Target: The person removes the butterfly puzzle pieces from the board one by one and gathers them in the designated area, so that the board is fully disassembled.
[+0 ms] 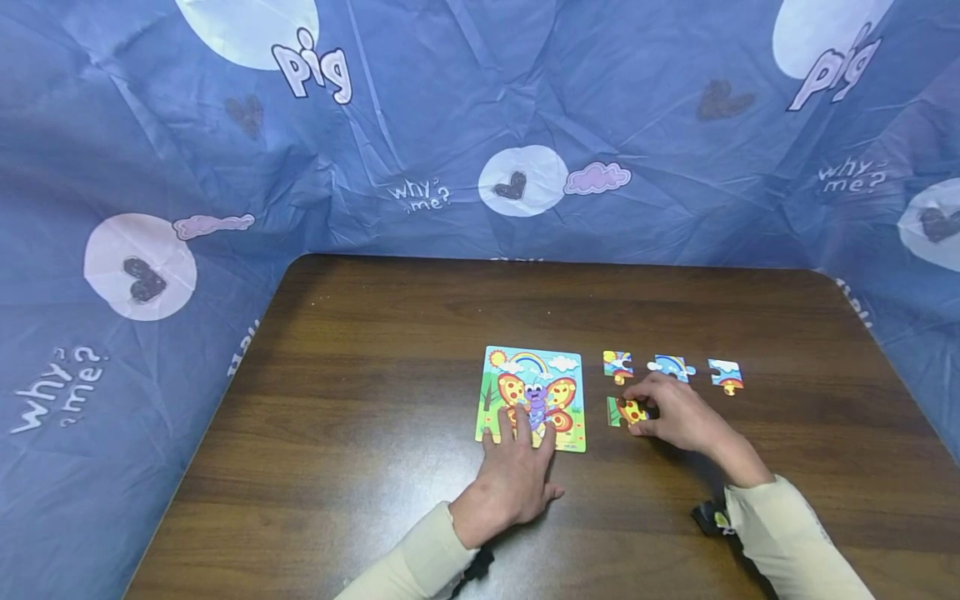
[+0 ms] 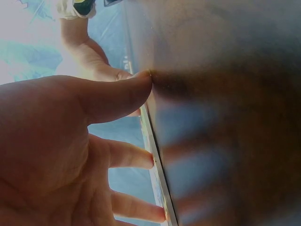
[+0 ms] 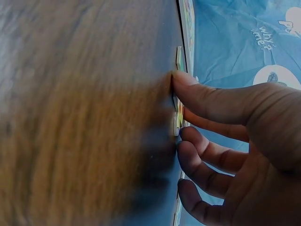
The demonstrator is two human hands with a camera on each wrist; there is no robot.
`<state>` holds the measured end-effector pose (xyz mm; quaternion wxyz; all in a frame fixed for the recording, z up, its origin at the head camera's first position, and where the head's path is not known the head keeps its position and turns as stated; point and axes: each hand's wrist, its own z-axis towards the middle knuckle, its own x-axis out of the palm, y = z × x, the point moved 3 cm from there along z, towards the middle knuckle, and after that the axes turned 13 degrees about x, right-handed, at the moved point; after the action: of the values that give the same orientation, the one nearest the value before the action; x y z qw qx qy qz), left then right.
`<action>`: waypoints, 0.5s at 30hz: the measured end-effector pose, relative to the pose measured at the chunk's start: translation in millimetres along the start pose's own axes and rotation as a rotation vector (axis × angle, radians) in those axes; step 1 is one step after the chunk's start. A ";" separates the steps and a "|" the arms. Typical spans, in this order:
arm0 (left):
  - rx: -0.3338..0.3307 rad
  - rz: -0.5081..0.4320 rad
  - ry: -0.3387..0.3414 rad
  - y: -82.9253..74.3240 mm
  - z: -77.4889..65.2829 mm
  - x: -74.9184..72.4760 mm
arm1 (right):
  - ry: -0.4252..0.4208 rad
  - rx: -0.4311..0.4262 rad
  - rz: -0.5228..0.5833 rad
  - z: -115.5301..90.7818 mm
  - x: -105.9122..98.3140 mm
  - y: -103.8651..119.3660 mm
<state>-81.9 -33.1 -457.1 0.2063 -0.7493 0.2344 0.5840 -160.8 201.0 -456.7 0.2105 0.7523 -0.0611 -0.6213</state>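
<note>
My left hand [image 1: 513, 479] rests with spread fingers on the lower half of a square butterfly picture board [image 1: 568, 379]. In the left wrist view its fingertips [image 2: 146, 160] touch the board near its edge, and the thumb reaches down to the table. Just right of the board, my right hand [image 1: 678, 417] pinches a jigsaw piece [image 1: 614, 412] with green and a red-spotted yellow wing on it. The right wrist view shows this piece [image 3: 178, 59] flat and low at the tabletop, thumb on one side; the fingers partly hide it from above.
Three more jigsaw pieces lie in a row behind the right hand: a sun piece [image 1: 617, 364], a rainbow piece [image 1: 678, 367] and a cloud piece [image 1: 726, 375]. A brown wooden table [image 1: 337, 400] carries everything. Blue printed cloth [image 1: 420, 108] hangs behind and at both sides.
</note>
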 end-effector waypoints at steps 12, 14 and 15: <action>0.002 -0.013 0.003 0.1 -0.8 -1.0 | 0.020 -0.007 -0.006 1.3 -1.3 -0.1; 0.000 -0.017 0.003 0.0 -0.6 -0.9 | 0.026 -0.008 -0.012 1.9 -2.7 0.2; -0.001 -0.018 0.003 0.0 -0.5 -0.7 | 0.029 -0.009 -0.015 2.3 -3.8 0.5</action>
<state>-81.7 -33.3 -456.2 0.2108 -0.7524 0.2278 0.5811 -163.8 201.3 -453.3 0.2099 0.7608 -0.0498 -0.6121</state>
